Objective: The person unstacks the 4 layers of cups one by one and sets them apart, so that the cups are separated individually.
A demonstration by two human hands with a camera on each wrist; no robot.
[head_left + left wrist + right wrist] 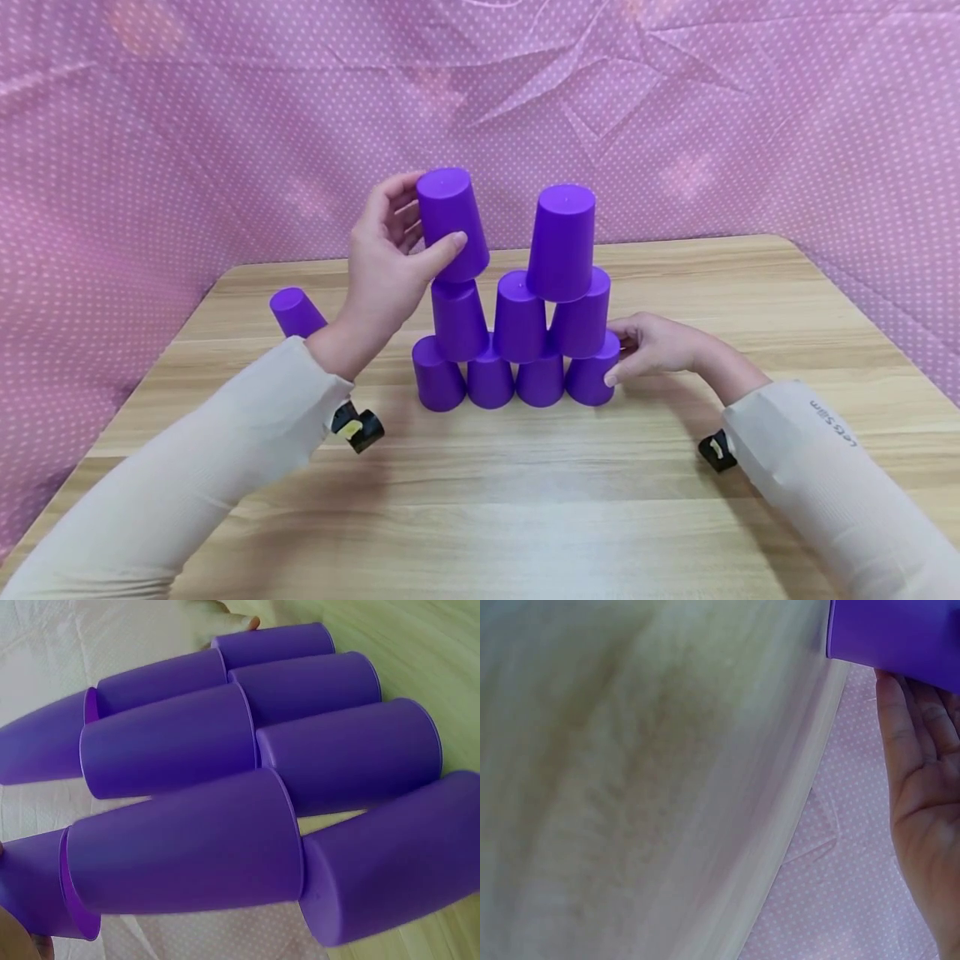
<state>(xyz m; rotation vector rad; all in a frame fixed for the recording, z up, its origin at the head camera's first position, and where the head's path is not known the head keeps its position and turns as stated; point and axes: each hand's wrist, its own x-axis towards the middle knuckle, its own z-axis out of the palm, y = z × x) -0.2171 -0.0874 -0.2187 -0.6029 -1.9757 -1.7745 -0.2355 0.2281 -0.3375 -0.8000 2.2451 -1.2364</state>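
Note:
Upside-down purple cups stand stacked in tiers, with a bottom row [491, 379] of several cups and three in the middle row [520, 321]. My left hand [390, 258] grips an upside-down cup [450, 221] over the leftmost middle-row cup [459, 321], thumb in front and fingers behind. Its rim meets or nearly meets that cup's base; I cannot tell which. Another cup [562, 242] sits higher at the right, astride two middle-row cups. Low on the right, my right hand [656, 346] holds the side of the end bottom cup [594, 375], thumb in front, fingers mostly hidden behind.
One more purple cup [296, 312] is on the table at the left, partly hidden by my left wrist. The light wood table [510, 500] ends at a pink dotted cloth [300, 125] behind. Black wrist cameras [358, 427] hang under both sleeves.

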